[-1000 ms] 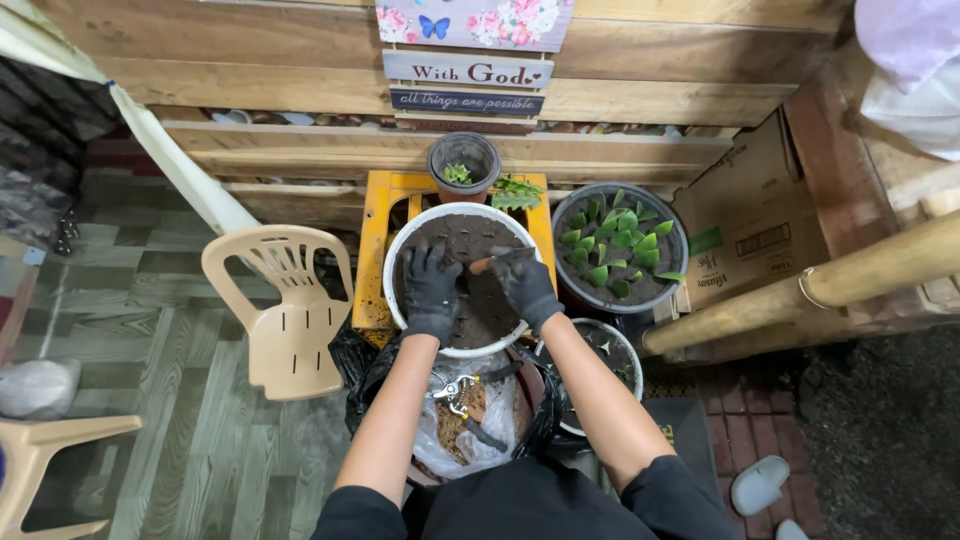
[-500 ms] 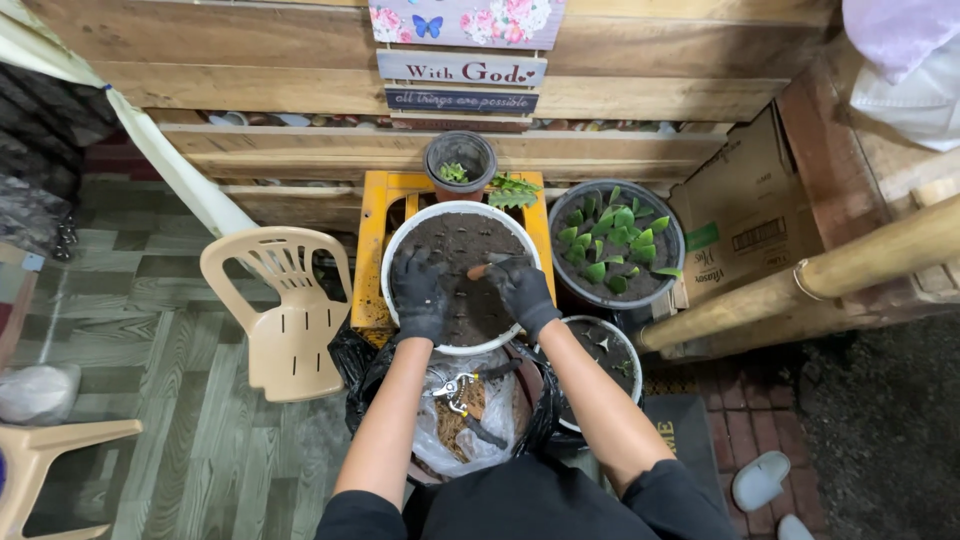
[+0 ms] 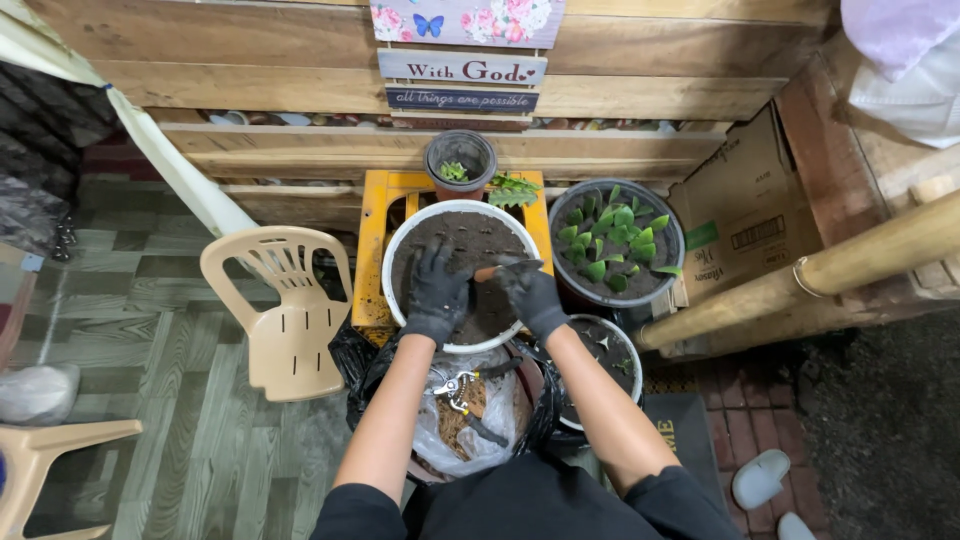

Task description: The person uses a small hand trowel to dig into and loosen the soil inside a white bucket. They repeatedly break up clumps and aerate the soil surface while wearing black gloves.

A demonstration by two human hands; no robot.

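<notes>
Two gloved hands, left hand point(image 3: 436, 295) spread flat and right hand point(image 3: 530, 292) pinching a small brownish piece, work soil already filling the white pot point(image 3: 400, 250) on the yellow stool point(image 3: 372, 245), nothing planted yet.

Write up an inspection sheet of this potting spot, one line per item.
Surface: yellow stool carries the white pot of dark soil.
Job's things: left hand and right hand, both in black gloves, rest on the soil; an orange handle shows by the right hand.
Clutter: pruning shears on a plastic bag below; small pot behind; dark pot with green cuttings to the right.
Grip: left hand spread flat; right cannot tell.
Cables: nothing seen.
Surroundings: beige plastic chair, cardboard box, wooden planks, bamboo pole.
</notes>
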